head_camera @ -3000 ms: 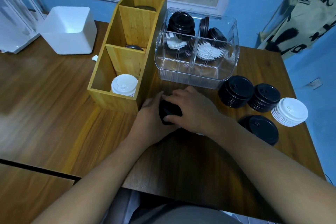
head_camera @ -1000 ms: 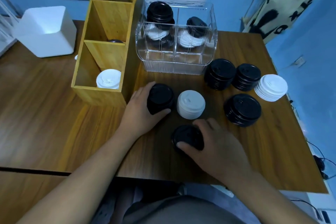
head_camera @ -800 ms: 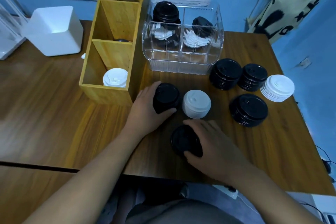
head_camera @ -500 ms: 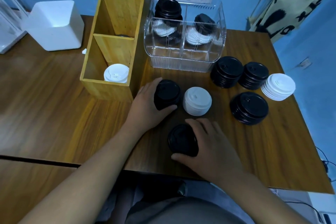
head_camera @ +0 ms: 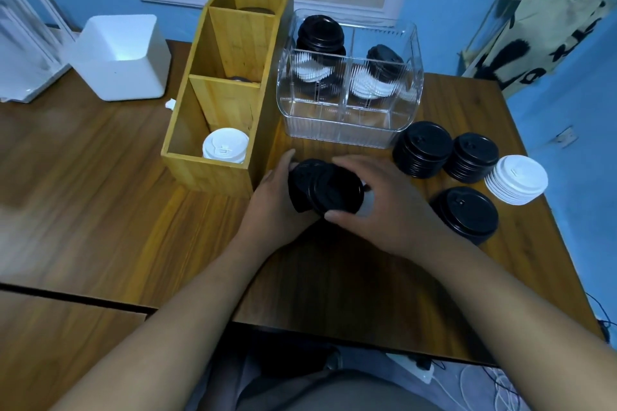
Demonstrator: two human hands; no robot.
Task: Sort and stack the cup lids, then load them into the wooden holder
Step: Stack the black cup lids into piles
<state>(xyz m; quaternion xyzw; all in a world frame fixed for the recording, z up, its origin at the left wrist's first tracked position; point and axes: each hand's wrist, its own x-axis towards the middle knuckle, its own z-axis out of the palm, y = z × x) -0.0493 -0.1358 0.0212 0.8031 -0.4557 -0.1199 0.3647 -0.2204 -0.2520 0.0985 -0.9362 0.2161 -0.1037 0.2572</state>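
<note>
My left hand [head_camera: 273,210] grips a stack of black lids [head_camera: 300,183] beside the wooden holder [head_camera: 207,173]. My right hand [head_camera: 387,207] holds a second stack of black lids [head_camera: 337,190] tilted against the first one. A white lid stack [head_camera: 367,207] shows only as a sliver under my right hand. White lids [head_camera: 225,145] sit in the holder's nearest compartment. Dark lids lie low in the two farther compartments.
A clear plastic bin [head_camera: 350,130] behind my hands holds black and white lids. To the right stand three black lid stacks [head_camera: 422,148] [head_camera: 470,157] [head_camera: 465,212] and a white stack [head_camera: 516,178]. A white box [head_camera: 120,57] sits at the back left of the wooden table [head_camera: 100,183].
My right hand lifted its black stack from the near table and brought it against the stack in my left hand, covering the white stack between them.
</note>
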